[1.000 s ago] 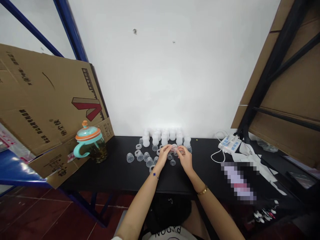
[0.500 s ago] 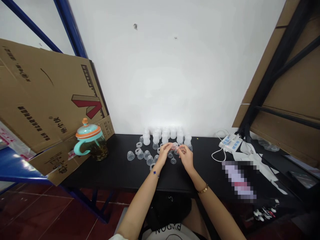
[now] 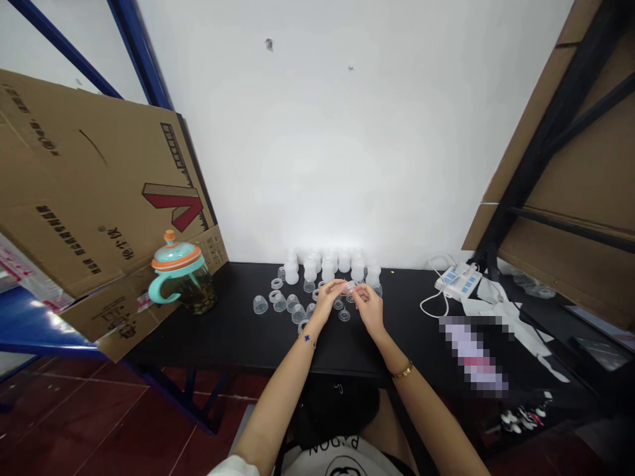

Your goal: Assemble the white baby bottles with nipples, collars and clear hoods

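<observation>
My left hand [image 3: 329,297] and my right hand [image 3: 368,304] meet over the black table, fingers closed on a small clear plastic piece [image 3: 350,286]. Its exact kind is too small to make out, and fingertips cover part of it. Just below the hands lies a clear round nipple-like part [image 3: 344,315]. To the left are several clear dome caps, among them one cap [image 3: 260,305], and pale rings such as this ring [image 3: 276,283]. Behind the hands, frosted white small bottles [image 3: 328,268] stand in rows against the wall.
A glass teapot [image 3: 198,284] with a turquoise lid stands at the left beside a cardboard sheet [image 3: 109,198]. On the right lie a white power strip [image 3: 461,280] with cables and crumpled white paper [image 3: 506,317]. The black table [image 3: 238,350] ends close to my body.
The clear piece has turned a little between my fingertips, and my hands have drawn slightly closer. The view has shifted slightly; the parts on the table look unmoved.
</observation>
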Tool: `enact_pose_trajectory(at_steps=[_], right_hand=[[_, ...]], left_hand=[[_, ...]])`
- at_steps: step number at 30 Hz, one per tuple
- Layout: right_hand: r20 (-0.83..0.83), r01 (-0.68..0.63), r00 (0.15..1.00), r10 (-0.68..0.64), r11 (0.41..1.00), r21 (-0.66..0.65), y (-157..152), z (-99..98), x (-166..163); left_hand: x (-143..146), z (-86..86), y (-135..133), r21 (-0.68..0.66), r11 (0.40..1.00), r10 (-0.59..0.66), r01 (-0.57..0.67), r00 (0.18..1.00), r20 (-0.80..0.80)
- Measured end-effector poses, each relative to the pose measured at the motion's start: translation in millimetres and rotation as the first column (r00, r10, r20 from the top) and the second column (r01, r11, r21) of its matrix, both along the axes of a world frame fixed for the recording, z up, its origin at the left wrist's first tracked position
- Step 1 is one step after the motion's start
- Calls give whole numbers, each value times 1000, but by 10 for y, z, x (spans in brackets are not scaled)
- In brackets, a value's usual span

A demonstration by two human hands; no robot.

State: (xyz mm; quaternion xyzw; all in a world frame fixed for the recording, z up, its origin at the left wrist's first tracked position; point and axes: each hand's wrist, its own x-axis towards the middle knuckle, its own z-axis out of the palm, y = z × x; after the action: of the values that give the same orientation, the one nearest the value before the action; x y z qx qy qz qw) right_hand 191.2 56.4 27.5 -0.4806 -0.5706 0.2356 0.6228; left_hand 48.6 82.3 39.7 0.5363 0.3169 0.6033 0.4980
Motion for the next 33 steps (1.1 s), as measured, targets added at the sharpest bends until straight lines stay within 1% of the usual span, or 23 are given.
enact_pose_trajectory(at_steps=[6,13,21,27,33], right_hand=[[2,7,1000,-7,1000,-2,-4,3,-5],[12,28,1000,-28,1000,2,-1,0,-4],[20,51,998,-51,999,2,22,-22,8],[40,48,998,-48,999,-13,23,-13,17],[76,35,997,-35,999,-2,48,-45,33]], left_hand=[[-13,-30,19,9,1000,-10,11,1000,-10],[-12,-46,26,-28,999,-47,47,999,-4],[-13,-17,13,-21,999,-50,50,999,-8],[-6,21,-14,-31,994,-103,102,995,-15],[0,11,-13,4,989,-150,150,988,-32]])
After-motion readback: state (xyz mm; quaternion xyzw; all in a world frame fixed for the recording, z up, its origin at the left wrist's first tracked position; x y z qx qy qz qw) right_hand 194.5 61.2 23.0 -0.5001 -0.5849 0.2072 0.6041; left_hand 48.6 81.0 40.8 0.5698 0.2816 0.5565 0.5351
